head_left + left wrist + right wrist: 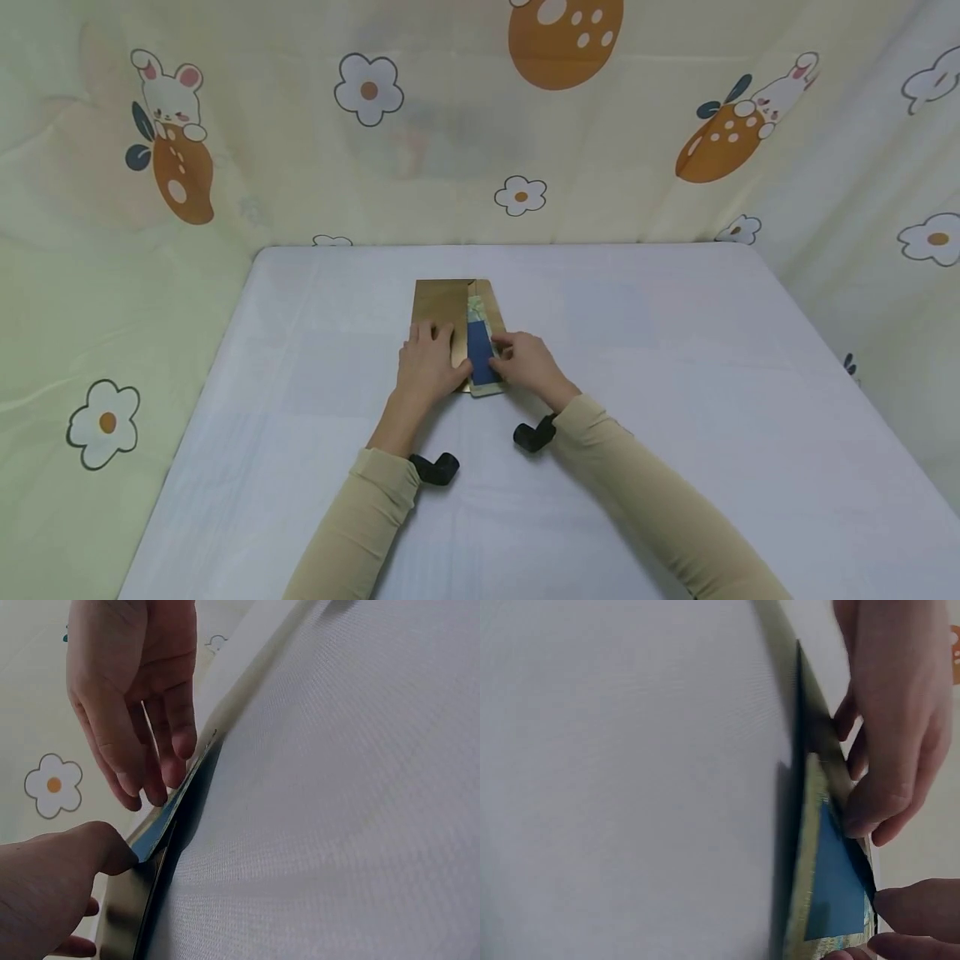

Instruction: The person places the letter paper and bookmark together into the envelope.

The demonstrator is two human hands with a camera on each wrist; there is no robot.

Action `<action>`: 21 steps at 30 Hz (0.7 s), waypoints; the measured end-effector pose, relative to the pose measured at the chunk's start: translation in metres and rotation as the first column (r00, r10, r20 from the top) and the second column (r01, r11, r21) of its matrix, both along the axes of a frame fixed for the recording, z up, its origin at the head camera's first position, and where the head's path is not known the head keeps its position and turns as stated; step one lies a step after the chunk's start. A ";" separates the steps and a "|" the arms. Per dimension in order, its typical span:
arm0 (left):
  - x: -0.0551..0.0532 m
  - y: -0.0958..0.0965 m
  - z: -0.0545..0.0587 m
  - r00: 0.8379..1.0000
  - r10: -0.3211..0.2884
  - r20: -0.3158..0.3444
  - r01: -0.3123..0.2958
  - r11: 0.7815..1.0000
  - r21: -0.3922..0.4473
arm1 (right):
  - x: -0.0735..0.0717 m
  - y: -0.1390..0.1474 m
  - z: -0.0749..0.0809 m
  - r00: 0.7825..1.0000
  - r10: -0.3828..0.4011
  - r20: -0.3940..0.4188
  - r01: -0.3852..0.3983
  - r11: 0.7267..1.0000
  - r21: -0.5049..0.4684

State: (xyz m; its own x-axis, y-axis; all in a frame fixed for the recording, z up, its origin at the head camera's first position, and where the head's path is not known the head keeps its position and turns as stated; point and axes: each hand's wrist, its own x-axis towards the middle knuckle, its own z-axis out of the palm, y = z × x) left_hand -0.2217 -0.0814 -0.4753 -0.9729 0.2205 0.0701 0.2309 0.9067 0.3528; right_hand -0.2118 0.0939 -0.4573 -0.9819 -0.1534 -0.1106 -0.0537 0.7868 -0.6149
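Note:
A flat, folder-like item lies on the table, with a shiny gold panel [441, 296] on its left and a pale patterned panel [477, 308] on its right. A blue rectangle [482, 354] covers much of the patterned part. My left hand [429, 360] rests on the gold panel, fingers spread, thumb tip at the border with the blue. From the right, my right hand [528, 364] reaches in with thumb and fingertips at the blue rectangle's right edge. In the left wrist view, the right hand's fingers [154, 750] point down, fairly straight, at the blue surface [154, 829].
A white cloth covers the table [675, 375]. Behind it and at the sides hangs a pale curtain [450, 167] printed with flowers and rabbits. A black wrist-worn piece [437, 469] sits by the left sleeve, another black piece [534, 434] by the right sleeve.

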 end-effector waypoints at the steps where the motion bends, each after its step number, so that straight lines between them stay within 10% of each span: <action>1: 0.000 0.000 0.000 1.000 -0.001 0.002 0.001 1.000 0.002 | 0.000 0.001 0.001 1.000 -0.015 0.025 0.016 1.000 -0.026; 21: 0.000 0.003 -0.003 1.000 0.000 -0.006 0.000 1.000 -0.013 | -0.015 0.002 -0.008 0.954 -0.155 0.258 0.233 0.923 -0.307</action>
State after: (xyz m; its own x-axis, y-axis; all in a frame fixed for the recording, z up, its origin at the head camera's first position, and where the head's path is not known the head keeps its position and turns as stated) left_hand -0.2214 -0.0788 -0.4785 -0.9724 0.2216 0.0730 0.2331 0.9113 0.3394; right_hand -0.2272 0.0961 -0.4657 -0.9511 -0.0286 -0.3074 0.2490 0.5175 -0.8186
